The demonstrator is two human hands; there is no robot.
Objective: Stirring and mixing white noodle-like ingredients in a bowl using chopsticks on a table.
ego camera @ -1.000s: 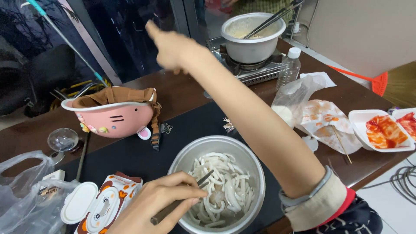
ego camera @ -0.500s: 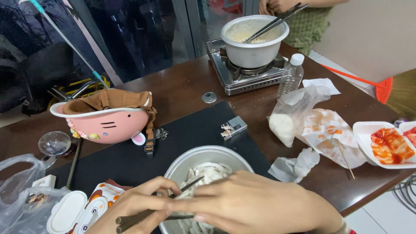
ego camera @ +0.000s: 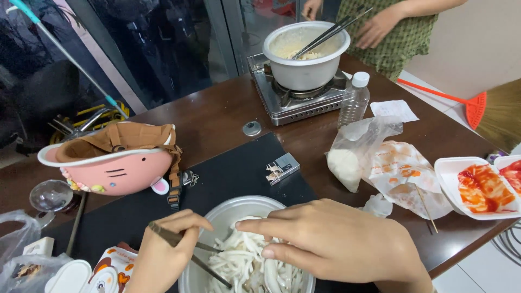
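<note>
While chopsticks (ego camera: pixel 187 254) are clamped in the left hand (ego camera: pixel 163 252), its fingers closed on them, noodles (ego camera: pixel 244 266) in the metal bowl (ego camera: pixel 228 214) are touched beneath the right hand (ego camera: pixel 342 244), fingers loosely apart.

This looks like a home eating spot — a brown wooden table (ego camera: pixel 217 116) with a small gas stove (ego camera: pixel 296 100) and a white pot (ego camera: pixel 305 54) cooking on it. A broom (ego camera: pixel 488 108) leans nearby, and a metal bowl (ego camera: pixel 239 209) holds white noodles (ego camera: pixel 244 263).
</note>
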